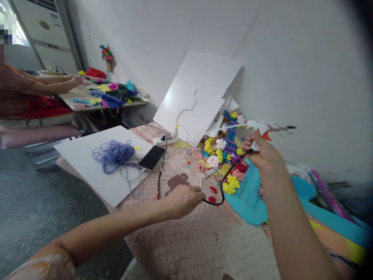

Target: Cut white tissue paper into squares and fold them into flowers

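Glue gun [260, 126] with one cord [222, 187] occupies the right hand [265, 151].

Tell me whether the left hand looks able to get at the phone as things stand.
Probably yes: the phone lies close by with nothing on top, though the left hand would likely have to release the black cord first.

Yarn [115, 153] on board [84, 146] at left, power strip [171, 141] behind phone [151, 158], flowers [231, 184] at right, glue gun [262, 126] in right hand [266, 152]
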Available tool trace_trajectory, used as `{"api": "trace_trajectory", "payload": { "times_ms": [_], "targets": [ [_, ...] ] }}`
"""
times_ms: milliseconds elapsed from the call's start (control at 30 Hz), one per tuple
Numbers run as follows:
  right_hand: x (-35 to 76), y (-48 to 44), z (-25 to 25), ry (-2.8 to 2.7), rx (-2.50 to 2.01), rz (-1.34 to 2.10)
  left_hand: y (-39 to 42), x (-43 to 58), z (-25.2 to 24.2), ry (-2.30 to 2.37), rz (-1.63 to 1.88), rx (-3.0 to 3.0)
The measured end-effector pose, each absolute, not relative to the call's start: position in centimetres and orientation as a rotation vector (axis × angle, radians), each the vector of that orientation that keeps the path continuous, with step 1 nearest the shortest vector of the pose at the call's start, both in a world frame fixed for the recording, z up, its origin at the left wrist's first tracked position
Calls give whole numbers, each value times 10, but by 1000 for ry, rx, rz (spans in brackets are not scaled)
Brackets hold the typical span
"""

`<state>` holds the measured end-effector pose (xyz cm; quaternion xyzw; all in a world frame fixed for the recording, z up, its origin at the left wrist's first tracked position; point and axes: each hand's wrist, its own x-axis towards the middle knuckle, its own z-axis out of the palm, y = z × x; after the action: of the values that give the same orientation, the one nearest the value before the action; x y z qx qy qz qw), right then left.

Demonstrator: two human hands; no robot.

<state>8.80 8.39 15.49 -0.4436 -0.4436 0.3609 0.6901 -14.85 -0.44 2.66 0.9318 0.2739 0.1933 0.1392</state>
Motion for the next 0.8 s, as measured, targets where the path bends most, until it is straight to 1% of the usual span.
{"api": "trace_trajectory", "payload": {
  "times_ms": [100,200,333,600,800],
  "targets": [
    [96,87,138,-892,-1070,880,-5,-145,23,810,525,2721],
    [102,89,122,-818,-1141,861,-5,-145,20,820,475,2764],
    [99,93,105,-806,-1182,929,-7,-147,16,843,431,2812],
    [80,95,88,-1034,-1288,1318,-10,-148,13,913,371,2864],
    [69,93,65,-1220,-1385,1308,-11,-154,10,942,323,2842]
  ]
}}
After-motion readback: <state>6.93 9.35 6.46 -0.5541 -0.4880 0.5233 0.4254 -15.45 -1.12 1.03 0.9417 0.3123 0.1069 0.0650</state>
